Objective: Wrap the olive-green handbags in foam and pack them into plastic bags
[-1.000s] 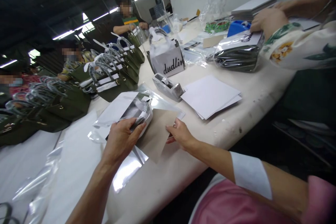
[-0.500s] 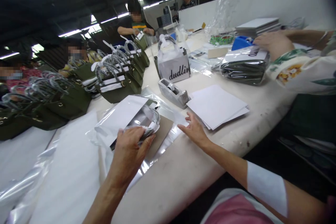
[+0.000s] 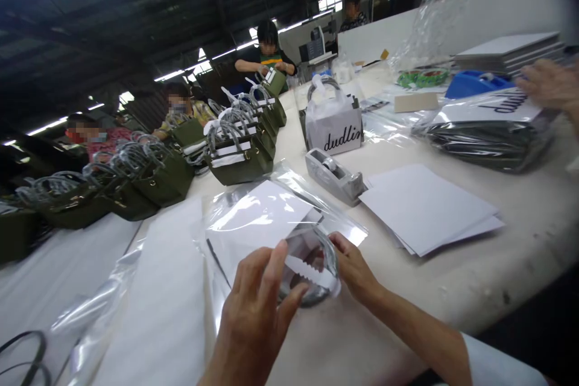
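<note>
A handbag lies on its side with its wrapped grey handles (image 3: pixel 332 256) toward me. A white card (image 3: pixel 266 211) covers its body, and glossy clear plastic film (image 3: pixel 230 202) spreads over it. A white strip with a wavy edge (image 3: pixel 312 273) crosses the handle loop. My left hand (image 3: pixel 256 307) is at the near left of the handles, thumb and fingers apart around a gap. On the other side, my right hand (image 3: pixel 355 265) has its fingers closed on the handles; its fingertips are partly hidden behind them.
A tape dispenser (image 3: pixel 335 175) and white sheets (image 3: pixel 429 208) lie to the right. Beyond stands a handbag with a printed white wrap (image 3: pixel 337 126). Olive handbags (image 3: pixel 244 160) line the left. A co-worker's hand (image 3: pixel 549 87) is near a plastic-wrapped bag (image 3: pixel 488 132).
My right hand has moved from the open table onto the handles. My left hand has loosened its grip on them. The handbag is turned, and the co-worker's hand has lifted off the wrapped bag.
</note>
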The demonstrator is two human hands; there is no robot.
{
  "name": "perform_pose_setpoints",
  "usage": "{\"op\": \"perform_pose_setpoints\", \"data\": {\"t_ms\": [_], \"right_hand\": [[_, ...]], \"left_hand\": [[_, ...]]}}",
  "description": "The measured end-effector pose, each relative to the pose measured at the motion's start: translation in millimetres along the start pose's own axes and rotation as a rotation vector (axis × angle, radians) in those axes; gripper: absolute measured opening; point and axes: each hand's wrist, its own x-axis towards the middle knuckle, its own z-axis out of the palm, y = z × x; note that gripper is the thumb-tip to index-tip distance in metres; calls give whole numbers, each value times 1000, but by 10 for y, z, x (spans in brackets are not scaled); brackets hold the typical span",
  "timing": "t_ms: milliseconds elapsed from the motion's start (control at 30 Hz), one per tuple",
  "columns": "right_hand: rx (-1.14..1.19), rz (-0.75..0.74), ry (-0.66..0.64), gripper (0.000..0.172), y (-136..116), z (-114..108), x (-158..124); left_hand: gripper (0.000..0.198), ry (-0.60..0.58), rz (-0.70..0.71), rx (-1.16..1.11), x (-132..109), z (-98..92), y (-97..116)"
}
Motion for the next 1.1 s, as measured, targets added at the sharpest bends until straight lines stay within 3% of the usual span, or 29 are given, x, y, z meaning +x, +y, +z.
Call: {"op": "perform_pose_setpoints", "data": {"t_ms": [100, 200, 367, 467, 533, 633, 700, 767, 800, 933, 1033, 1100], "right_hand": [[258, 139, -4, 32, 79, 39, -32], [337, 184, 13, 35, 130, 49, -46], [331, 189, 98, 37, 184, 56, -76], [259, 116, 74, 32, 95, 60, -87], [171, 87, 36, 24, -139, 98, -6], [8, 105, -45, 13, -763, 285, 373], [-91, 99, -158, 11, -1236, 517, 760], [-170, 84, -214, 17, -1619, 808, 1151], [-210, 77, -231, 21, -1752, 959, 1322], [-372, 27, -239, 29, -1902, 1450, 1771], [-439, -28, -218, 27, -1860, 1644, 1922], [-439, -63, -206, 26, -1901, 1700, 1956]], "left_hand": [[55, 82, 110, 294, -38, -94, 64], [43, -14, 109, 505, 20, -116, 65], [26, -267, 176, 363, -62, 101, 5], [24, -287, 216, 219, -141, 139, -22], [22, -294, 168, 104, -35, 32, -116], [17, -334, -67, -25, 418, -262, -495], [20, -332, -319, -102, 788, -455, -898], [20, -337, -590, -360, 1077, -577, -1333], [21, -306, -632, -385, 1170, -601, -1532], [24, -222, -667, -434, 1264, -474, -2063], [23, -147, -661, -418, 1199, -344, -2252], [22, -94, -660, -410, 1138, -365, -2347]]}}
